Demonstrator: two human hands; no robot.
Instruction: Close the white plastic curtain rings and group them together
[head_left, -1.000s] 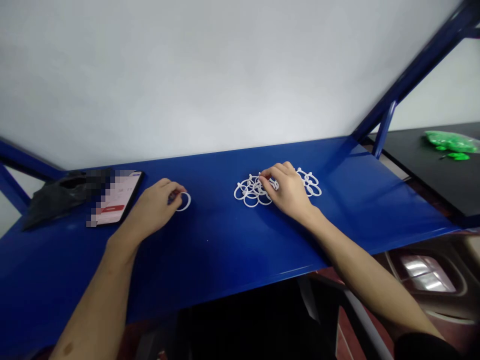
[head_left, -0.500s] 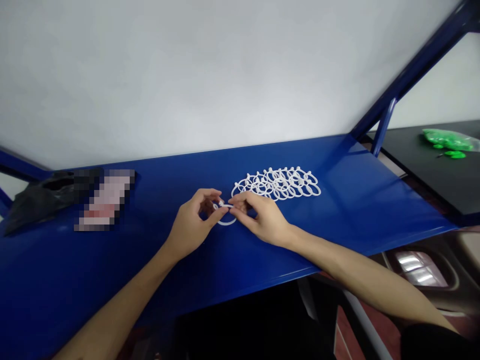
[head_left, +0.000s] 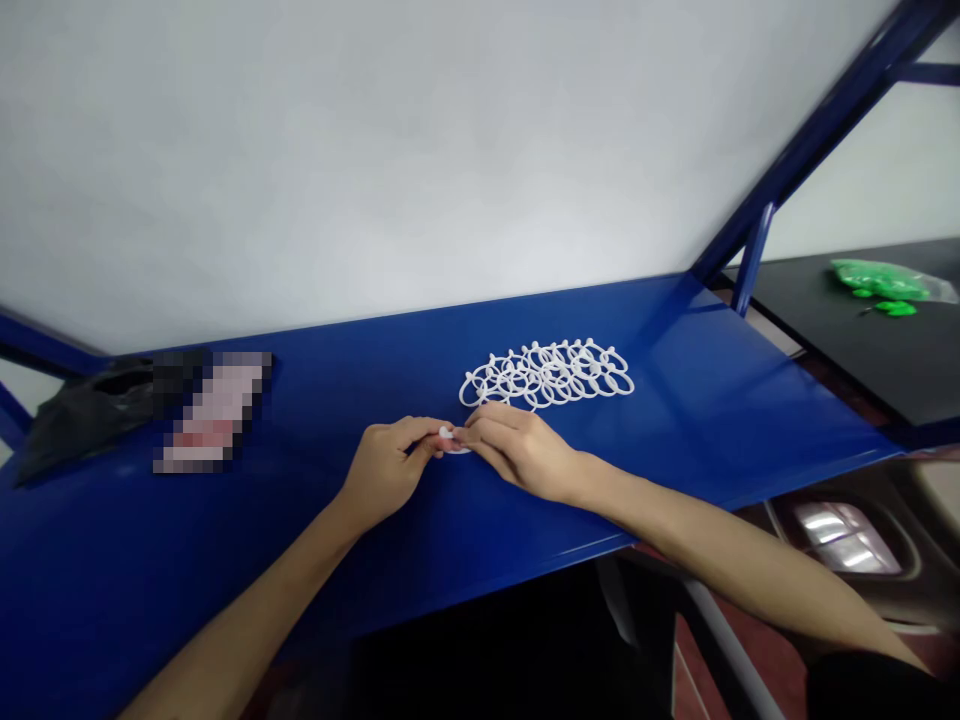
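A: L hand (head_left: 386, 470), R hand (head_left: 519, 455) status?
B: I see both pinching one white plastic ring (head_left: 454, 447) at the blue bench (head_left: 637, 470), just below the ring pile (head_left: 547, 375). Keep fingertips tight, pls.

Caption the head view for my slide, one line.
Left hand and right hand pinch a white ring near linked rings on a blue shelf.

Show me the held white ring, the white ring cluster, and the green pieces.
Held white ring (head_left: 448, 433): head view, on its protruding tab.
White ring cluster (head_left: 546, 373): head view, on its middle.
Green pieces (head_left: 877, 279): head view, on the main heap.
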